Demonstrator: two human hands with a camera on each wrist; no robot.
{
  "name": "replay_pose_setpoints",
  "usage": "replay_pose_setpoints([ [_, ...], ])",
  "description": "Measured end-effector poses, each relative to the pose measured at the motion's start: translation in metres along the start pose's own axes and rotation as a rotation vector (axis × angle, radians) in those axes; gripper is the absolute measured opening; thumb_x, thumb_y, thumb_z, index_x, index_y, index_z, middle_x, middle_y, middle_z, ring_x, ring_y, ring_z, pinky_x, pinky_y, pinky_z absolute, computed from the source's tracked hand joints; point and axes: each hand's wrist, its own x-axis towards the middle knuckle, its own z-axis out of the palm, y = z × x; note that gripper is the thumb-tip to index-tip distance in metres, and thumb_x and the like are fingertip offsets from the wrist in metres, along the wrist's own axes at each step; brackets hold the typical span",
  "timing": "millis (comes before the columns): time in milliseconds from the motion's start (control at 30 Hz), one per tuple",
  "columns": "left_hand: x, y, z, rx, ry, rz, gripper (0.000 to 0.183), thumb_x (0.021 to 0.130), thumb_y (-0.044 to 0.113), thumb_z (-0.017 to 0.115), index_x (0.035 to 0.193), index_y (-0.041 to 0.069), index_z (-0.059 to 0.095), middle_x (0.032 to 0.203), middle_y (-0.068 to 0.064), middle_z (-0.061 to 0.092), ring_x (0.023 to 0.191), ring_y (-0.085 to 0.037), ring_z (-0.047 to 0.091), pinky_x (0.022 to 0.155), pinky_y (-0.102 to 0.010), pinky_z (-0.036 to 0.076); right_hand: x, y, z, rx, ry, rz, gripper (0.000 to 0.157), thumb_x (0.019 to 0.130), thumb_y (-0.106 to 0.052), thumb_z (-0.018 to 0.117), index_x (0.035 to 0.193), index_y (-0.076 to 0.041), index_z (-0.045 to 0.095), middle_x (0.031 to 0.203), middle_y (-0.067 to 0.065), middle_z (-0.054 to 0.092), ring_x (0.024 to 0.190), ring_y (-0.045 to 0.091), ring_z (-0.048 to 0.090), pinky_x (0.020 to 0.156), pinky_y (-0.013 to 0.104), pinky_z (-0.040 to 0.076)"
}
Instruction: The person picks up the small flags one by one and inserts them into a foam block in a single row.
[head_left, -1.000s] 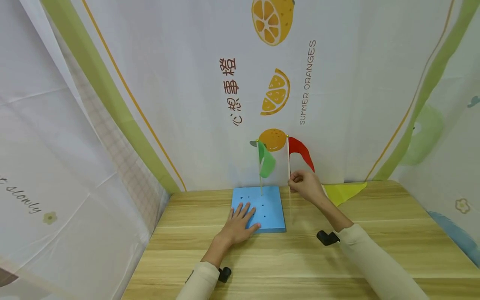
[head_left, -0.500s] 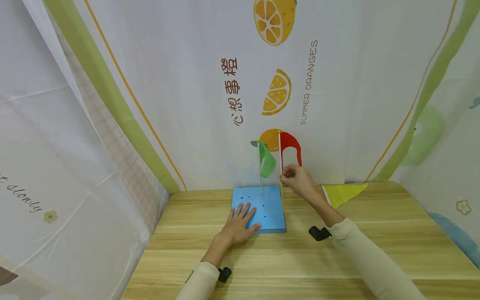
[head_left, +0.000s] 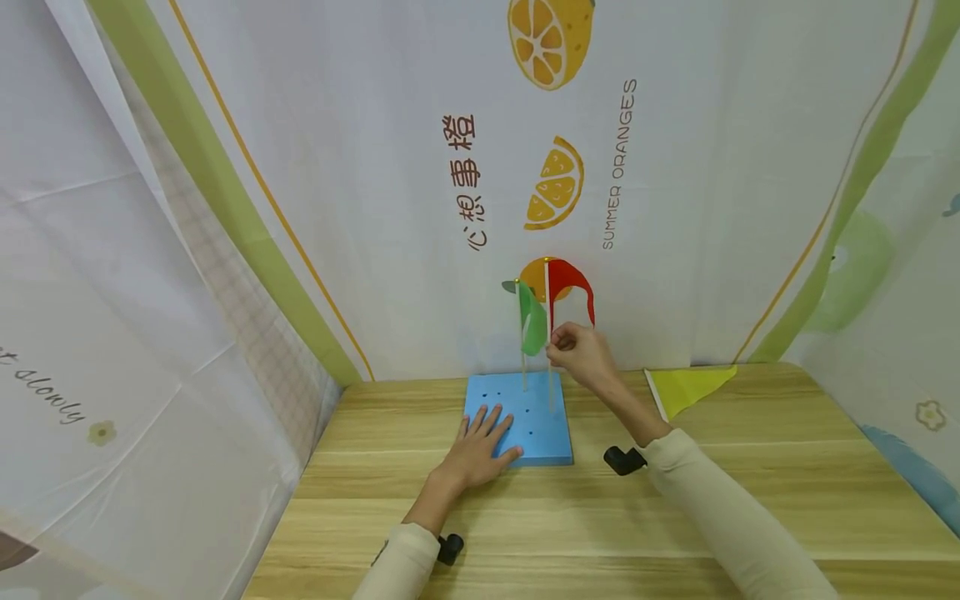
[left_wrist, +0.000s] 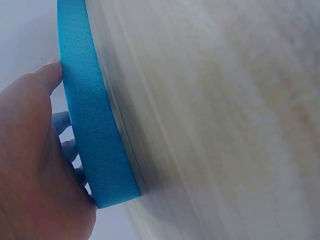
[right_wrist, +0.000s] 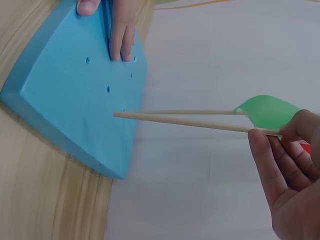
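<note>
A blue foam block (head_left: 551, 446) with several small holes lies on the table. My left hand (head_left: 471, 457) rests on its near left part, fingers spread; in the left wrist view the thumb and palm lie along the block's edge (left_wrist: 97, 130). A green flag (head_left: 533, 327) stands upright on its stick in the block's far part. My right hand (head_left: 587, 358) pinches the wooden stick (right_wrist: 190, 121) of a red flag (head_left: 572, 273), held nearly upright beside the green one. That stick's bare lower end shows over the block's right part, seemingly just above the surface.
A yellow flag (head_left: 688, 390) lies at the table's back right. Behind the table hangs a white curtain (head_left: 360, 208) printed with oranges. A black camera mount (head_left: 624, 460) juts from the right wrist, another (head_left: 450, 549) from the left.
My right hand has moved left with the red flag, from right of the block to over its right part, near the green flag. The left hand has stayed in place.
</note>
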Motion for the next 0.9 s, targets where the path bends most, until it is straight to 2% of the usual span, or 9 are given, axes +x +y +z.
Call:
replay_pose_setpoints([
  [167,0.0,0.0,0.0,-0.007,0.005,0.001,0.074,0.111,0.059,0.045,0.17,0.017,0.033,0.179,-0.012,0.019,0.167,-0.039,0.012,0.134,-0.064,0.011,0.003,-0.005,0.009,-0.01,-0.005,-0.018,0.007,0.098,-0.006,0.073,0.1,-0.001,0.07,0.094,0.016,0.078,0.079,0.025,0.077,0.073,0.025,0.063],
  [467,-0.001,0.0,0.0,-0.001,-0.006,-0.007,0.074,0.111,0.06,0.045,0.17,0.017,0.032,0.18,-0.011,0.019,0.167,-0.038,0.011,0.134,-0.063,0.011,0.006,-0.006,0.024,-0.011,-0.016,-0.045,0.008,0.098,-0.007,0.073,0.1,-0.001,0.07,0.095,0.016,0.079,0.082,0.024,0.077,0.073,0.029,0.065],
  [900,0.001,0.001,-0.001,0.005,0.001,-0.004,0.074,0.111,0.059,0.045,0.17,0.016,0.033,0.179,-0.011,0.019,0.167,-0.039,0.012,0.134,-0.064,0.012,0.004,0.0,0.043,-0.074,-0.014,-0.057,0.007,0.097,-0.009,0.075,0.098,-0.003,0.071,0.093,0.012,0.078,0.086,0.024,0.075,0.079,0.036,0.066],
])
